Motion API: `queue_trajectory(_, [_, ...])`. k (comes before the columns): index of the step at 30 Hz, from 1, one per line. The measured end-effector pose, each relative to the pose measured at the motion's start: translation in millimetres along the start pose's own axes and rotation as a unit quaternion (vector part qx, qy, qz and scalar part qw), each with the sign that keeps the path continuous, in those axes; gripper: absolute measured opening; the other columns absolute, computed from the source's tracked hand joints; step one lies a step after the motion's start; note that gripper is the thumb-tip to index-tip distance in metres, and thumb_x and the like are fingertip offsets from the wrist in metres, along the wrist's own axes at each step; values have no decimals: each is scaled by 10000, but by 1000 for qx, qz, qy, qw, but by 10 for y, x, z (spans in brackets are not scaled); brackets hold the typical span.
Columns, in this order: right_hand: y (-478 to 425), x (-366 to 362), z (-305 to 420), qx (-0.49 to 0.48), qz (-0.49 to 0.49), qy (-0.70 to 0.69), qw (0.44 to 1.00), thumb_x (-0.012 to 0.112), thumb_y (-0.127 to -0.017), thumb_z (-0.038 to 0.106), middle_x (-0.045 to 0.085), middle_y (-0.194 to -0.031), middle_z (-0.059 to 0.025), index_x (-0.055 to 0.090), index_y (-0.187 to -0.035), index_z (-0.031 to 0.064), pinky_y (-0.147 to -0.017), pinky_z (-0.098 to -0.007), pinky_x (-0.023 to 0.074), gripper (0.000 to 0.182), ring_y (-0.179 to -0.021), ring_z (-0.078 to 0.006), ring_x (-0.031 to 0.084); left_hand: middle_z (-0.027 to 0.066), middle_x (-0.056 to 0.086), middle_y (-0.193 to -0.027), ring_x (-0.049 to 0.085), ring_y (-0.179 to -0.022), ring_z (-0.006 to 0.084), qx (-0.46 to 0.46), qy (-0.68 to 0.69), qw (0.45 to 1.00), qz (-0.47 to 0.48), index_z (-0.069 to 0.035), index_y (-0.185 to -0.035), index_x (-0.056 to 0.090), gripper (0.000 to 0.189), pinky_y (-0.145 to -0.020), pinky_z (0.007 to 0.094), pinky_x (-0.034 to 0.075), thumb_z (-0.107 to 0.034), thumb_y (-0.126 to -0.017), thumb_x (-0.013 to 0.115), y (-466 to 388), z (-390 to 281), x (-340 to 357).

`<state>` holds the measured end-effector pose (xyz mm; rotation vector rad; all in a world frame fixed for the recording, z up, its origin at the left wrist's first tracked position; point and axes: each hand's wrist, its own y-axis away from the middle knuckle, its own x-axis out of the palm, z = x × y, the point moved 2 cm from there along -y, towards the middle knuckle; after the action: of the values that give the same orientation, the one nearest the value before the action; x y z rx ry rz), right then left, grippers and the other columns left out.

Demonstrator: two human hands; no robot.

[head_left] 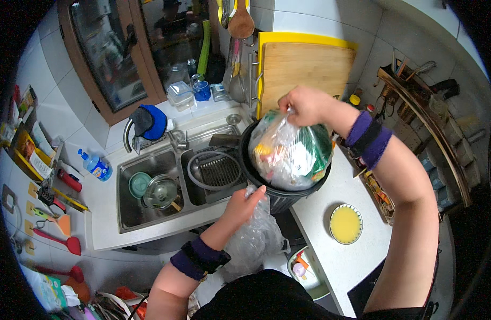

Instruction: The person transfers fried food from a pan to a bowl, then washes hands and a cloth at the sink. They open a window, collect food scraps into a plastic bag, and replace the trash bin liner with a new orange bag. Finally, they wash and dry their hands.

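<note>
My right hand (303, 105) grips the gathered top of a clear plastic bag full of rubbish (285, 156). Green and white wrappers show through its film. The bag sits at the mouth of a black trash bin (281, 202), partly inside and bulging above the rim. Beside the bin's near left edge, my left hand (245, 204) pinches an empty-looking clear plastic bag (255, 240) that hangs down in front of me. Both wrists wear purple bands with black straps. How far the full bag reaches into the bin is hidden.
Left of the bin is a double steel sink (149, 216) holding a glass lid (160, 192) and a drain basket (214, 170). On the right counter (329, 264) stands a bowl of yellow liquid (345, 224). A wooden cutting board (309, 68) leans behind the bin.
</note>
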<state>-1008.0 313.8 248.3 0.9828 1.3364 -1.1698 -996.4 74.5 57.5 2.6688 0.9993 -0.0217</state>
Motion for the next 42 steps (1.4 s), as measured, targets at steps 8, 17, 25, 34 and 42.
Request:
queue_trajectory(8, [418,-1038,612,-5,-113,73,991,600,-657,155,488,-577,-127,499,-735,48,-527,-365,411,167,-527,-266,488,-33,500,-599,420,-450,60,10,53,998,40,-68,-835,633,224,-406,232,322,-288,-811,667,440,297,-287])
queue_trajectory(17, [982,-1321,1808,32,-153,12,988,552,-720,49,355,-650,-16,432,-746,4,-511,-250,330,131,-600,-80,341,-43,508,-653,394,-452,56,-57,128,990,28,-86,-1030,593,239,-390,232,286,-291,-925,528,1184,1158,-566])
queue_trajectory(25, [1605,-219,2638,42,-121,-82,988,583,-656,145,517,-597,-132,528,-721,47,-520,-370,439,130,-537,-306,526,-23,424,-592,371,-394,79,-143,123,981,35,-154,-1199,535,298,-352,269,297,-309,-966,433,1660,2043,-385])
queue_trajectory(34, [2496,1923,3353,227,-88,-202,949,611,-655,109,548,-638,-128,563,-746,51,-544,-374,476,119,-579,-303,576,157,625,-935,618,-670,233,-88,-38,995,-33,-146,-1344,383,478,-584,360,506,-81,-877,467,2049,3792,-32])
queue_trajectory(42, [3171,3907,3488,397,-121,-311,855,638,-672,99,588,-659,-142,595,-768,17,-502,-338,459,133,-486,-272,559,158,541,-1156,575,-946,243,-236,78,969,-11,-203,-1413,255,624,-773,372,489,-33,-853,473,2482,5697,401])
